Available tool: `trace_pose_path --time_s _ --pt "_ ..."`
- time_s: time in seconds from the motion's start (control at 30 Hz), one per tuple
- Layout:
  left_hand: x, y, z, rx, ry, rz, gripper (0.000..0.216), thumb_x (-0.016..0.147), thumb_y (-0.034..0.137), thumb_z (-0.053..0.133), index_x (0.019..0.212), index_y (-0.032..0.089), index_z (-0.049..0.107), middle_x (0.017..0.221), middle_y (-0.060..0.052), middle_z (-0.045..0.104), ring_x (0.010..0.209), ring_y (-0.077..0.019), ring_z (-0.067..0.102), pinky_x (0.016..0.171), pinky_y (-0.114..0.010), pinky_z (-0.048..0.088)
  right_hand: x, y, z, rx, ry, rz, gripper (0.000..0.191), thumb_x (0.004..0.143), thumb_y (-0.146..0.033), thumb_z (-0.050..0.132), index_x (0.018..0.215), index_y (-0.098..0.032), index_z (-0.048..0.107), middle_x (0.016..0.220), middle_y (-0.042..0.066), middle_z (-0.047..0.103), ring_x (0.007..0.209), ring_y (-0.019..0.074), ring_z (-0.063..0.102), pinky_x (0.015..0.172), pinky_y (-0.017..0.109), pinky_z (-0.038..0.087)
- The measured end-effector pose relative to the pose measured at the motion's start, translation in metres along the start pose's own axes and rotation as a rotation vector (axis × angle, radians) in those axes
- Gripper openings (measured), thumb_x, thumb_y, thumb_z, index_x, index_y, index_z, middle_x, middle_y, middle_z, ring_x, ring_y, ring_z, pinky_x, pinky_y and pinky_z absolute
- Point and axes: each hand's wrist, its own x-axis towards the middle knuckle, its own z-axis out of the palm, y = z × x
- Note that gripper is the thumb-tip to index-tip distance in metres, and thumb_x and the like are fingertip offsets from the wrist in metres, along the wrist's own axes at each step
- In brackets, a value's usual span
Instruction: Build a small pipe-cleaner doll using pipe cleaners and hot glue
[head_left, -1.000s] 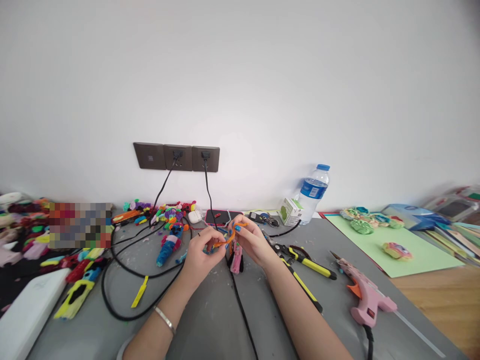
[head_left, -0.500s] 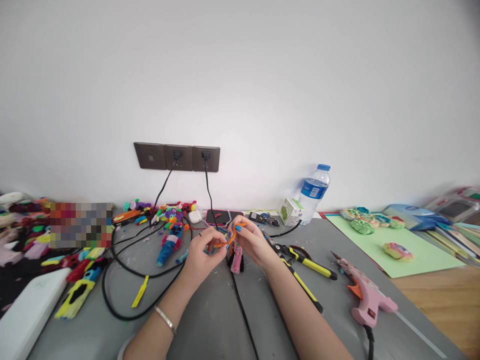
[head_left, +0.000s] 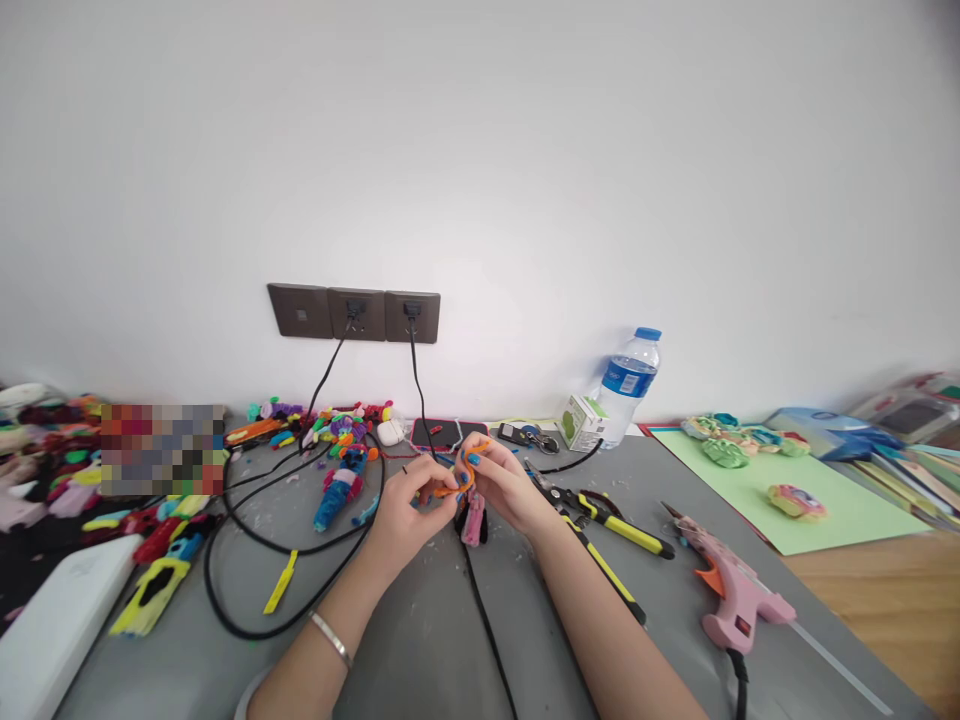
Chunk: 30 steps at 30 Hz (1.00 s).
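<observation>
Between my two hands is an orange pipe cleaner, curved in an S and lying along some blue fuzzy strand. My left hand pinches its lower left end between thumb and fingers. On the right, my right hand grips the upper part, with blue nail polish showing on its fingers. Both hands are raised over the middle of the grey table. Just below them a small pink fuzzy piece rests on the table. A blue pipe-cleaner figure lies left of my left hand.
Yellow-and-black pliers and a pink glue gun lie at right. A water bottle and a small box stand by the wall. Black cables loop at left, near heaped fuzzy pieces. Green paper lies far right.
My left hand has shifted slightly right, toward my right hand, and the orange pipe cleaner is bent into a tighter curve. My right hand has hardly moved.
</observation>
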Motion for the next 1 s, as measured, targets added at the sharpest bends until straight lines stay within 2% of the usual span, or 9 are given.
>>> trace_pose_path --time_s 0.53,0.8,1.0 --pt "0.0003 -0.0006 0.0017 -0.025 -0.066 -0.019 0.008 0.077 0.012 0.058 0.075 0.019 0.059 0.074 0.000 0.057 0.060 -0.0111 0.046 0.057 -0.023 0.039 -0.0015 -0.0004 0.0006 -0.006 -0.059 0.048 0.024 0.081 -0.038 0.071 0.085 -0.020 0.055 0.066 -0.004 0.052 0.058 0.0112 0.045 0.060 0.024 0.036" --pt "0.0037 -0.0002 -0.0025 -0.118 0.016 -0.108 0.005 0.074 0.014 0.056 0.075 0.019 0.059 0.075 -0.001 0.057 0.061 -0.0117 0.049 0.055 -0.023 0.038 0.0006 0.0046 -0.0049 -0.047 0.015 -0.017 0.025 0.079 -0.042 0.072 0.083 -0.019 0.063 0.077 0.000 0.052 0.064 0.0124 0.045 0.058 0.024 0.036" --pt "0.0051 -0.0052 -0.0037 -0.247 0.036 -0.196 0.004 0.074 0.020 0.060 0.076 0.018 0.057 0.073 -0.001 0.055 0.063 -0.0126 0.049 0.055 -0.023 0.039 -0.0021 0.0065 -0.0081 -0.097 -0.074 0.052 0.025 0.076 -0.040 0.076 0.083 -0.019 0.064 0.074 0.000 0.054 0.063 0.0122 0.045 0.056 0.023 0.034"
